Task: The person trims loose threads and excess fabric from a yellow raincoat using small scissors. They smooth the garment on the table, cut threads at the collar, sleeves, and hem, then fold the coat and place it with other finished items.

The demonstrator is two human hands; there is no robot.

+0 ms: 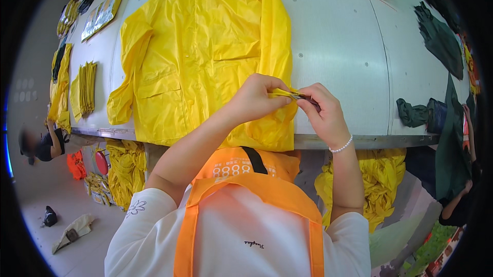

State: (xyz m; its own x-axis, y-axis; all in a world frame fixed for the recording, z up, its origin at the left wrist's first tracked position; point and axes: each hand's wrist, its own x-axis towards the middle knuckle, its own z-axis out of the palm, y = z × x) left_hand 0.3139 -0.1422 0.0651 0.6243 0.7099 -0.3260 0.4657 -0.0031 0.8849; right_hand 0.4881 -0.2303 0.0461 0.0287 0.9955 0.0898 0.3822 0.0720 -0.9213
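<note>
A yellow raincoat [205,35] lies spread on the pale tabletop, its hem at the near edge. Over its lower right part, my left hand [257,100] pinches a bit of yellow fabric between thumb and fingers. Whether that bit belongs to the raincoat's sleeve or another edge is hidden by the hand. Just right of it, my right hand [324,112], with a beaded bracelet at the wrist, is closed on small dark-handled thread snips [311,102]. Their metal tip meets the pinched fabric.
A stack of folded yellow pieces [87,89] and packed bags [103,14] lie to the left. Dark green garments [439,38] lie at the right. Heaps of yellow cloth [377,179] hang below the table's metal edge [354,142]. Other people work at both sides.
</note>
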